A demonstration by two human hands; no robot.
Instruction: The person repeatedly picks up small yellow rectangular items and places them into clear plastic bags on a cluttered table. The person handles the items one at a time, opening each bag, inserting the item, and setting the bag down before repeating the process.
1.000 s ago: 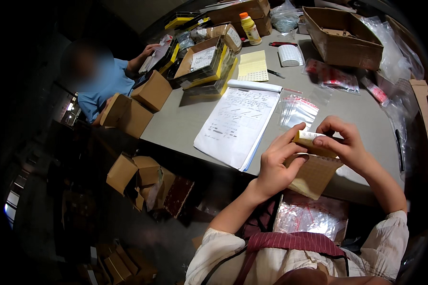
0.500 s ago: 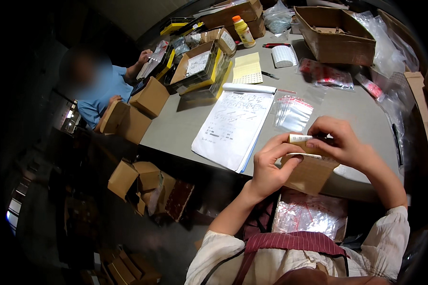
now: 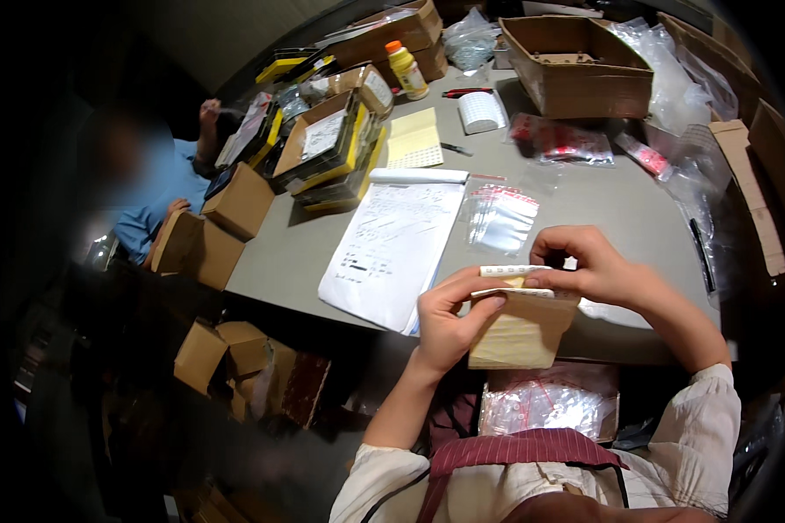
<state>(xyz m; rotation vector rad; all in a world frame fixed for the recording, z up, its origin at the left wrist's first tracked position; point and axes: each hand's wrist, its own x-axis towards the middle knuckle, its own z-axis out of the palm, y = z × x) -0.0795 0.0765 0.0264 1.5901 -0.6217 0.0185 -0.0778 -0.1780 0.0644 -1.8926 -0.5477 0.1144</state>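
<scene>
Both hands hold a yellowish sheet of small printed labels, its top edge curled over, just in front of the table's near edge. My left hand is closed on its left side, thumb in front and fingers behind. At the upper right of the sheet my right hand pinches the curled strip between thumb and fingers. Beyond the hands lies a fanned stack of small clear zip bags with red-edged tops. A notepad with handwriting lies to their left. Below the sheet sits a box of clear plastic bags.
Farther back are a yellow label sheet, a pen, a label roll, red-printed packets, an orange-capped bottle and a cardboard box. Black-and-yellow bins stand left, near a person in blue.
My view has shifted, so the table's things appear farther left. The label sheet is tilted differently, showing more of its yellow face. Both hands keep hold. The other person's hand has moved off the bin.
</scene>
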